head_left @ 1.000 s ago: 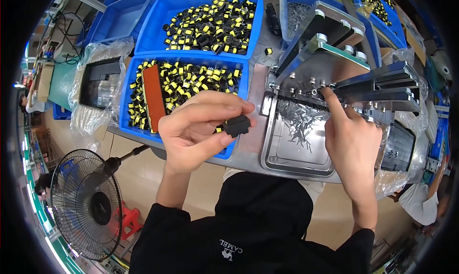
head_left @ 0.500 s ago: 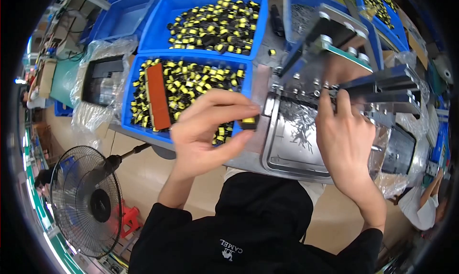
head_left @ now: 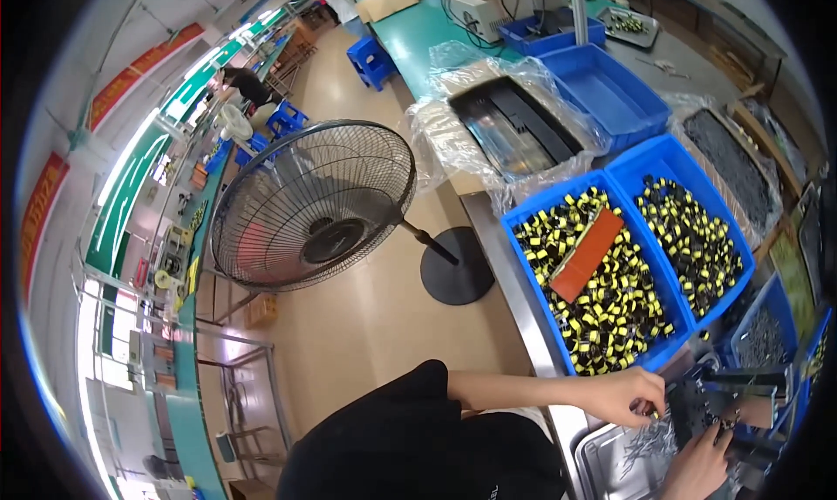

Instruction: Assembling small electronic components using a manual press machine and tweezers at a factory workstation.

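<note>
Left hand (head_left: 629,397) pinches a small black-and-yellow component (head_left: 647,409) over the steel tray (head_left: 602,462) of loose metal pins (head_left: 647,445), near edge of tabletop (head_left: 530,326). Right hand (head_left: 700,467) has fingertips at the metal fixture (head_left: 686,406) beside the tray; cannot tell if they grip anything. Farther along that edge, blue bin (head_left: 542,301) heaped with similar components, orange-brown strip (head_left: 588,256) on top.

On the grey metal-edged bench (head_left: 520,304), a blue rectangular plastic bin (head_left: 670,347) holds small yellow-and-black components (head_left: 615,326); a flat orange-red strip (head_left: 588,256) lies on them. A second blue plastic bin (head_left: 641,170) adjoins its right side. Behind is a black rectangular tray (head_left: 534,127); before it, a shallow silver metal tray (head_left: 600,476). Left of the bench, a black round pedestal fan (head_left: 336,238) stands on the beige floor (head_left: 384,334).
</note>
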Tool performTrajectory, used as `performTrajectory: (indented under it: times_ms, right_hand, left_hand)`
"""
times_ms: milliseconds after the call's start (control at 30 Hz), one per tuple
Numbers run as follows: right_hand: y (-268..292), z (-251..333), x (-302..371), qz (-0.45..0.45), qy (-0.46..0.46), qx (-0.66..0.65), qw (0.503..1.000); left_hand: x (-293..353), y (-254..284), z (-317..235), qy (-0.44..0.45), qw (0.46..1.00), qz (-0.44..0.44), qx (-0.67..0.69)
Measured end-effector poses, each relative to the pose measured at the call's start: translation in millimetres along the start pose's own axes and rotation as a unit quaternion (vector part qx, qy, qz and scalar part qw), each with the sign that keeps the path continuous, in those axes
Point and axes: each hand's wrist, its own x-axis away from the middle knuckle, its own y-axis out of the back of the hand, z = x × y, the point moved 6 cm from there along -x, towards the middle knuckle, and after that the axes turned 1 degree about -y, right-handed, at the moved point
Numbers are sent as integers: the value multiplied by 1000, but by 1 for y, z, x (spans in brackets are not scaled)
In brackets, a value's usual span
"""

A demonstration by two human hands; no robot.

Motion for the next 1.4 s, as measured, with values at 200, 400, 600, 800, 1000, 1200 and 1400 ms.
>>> performTrajectory:
  times_ms: [200,400,600,800,1000,1200,1400]
  right_hand:
    - [-11,-6,7,3,2,10,1000]
    - [-5,-9,6,23,-6,11,1000]
    - [-15,-10,7,37,-20,-23,999]
    - [-23,-4,7,20,-36,-25,999]
    - [-16,-7,6,0,-45,-25,999]
    - [-11,-9,7,47,-51,-47,996]
    - [-10,-13,8,44,-47,-77,995]
  left_hand:
    - [-4,0,4,-11,1000,-8,4]
    - [-6,-1,5,-25,1000,-5,7]
    - [-6,-1,2,-21,1000,-1,2]
    - [-5,1,3,-2,1000,12,-5]
    - [-8,-1,1,-45,999,-12,-8]
    - [-4,-2,-1,-16,1000,-6,-6]
    - [-6,-1,-4,-20,1000,6,-12]
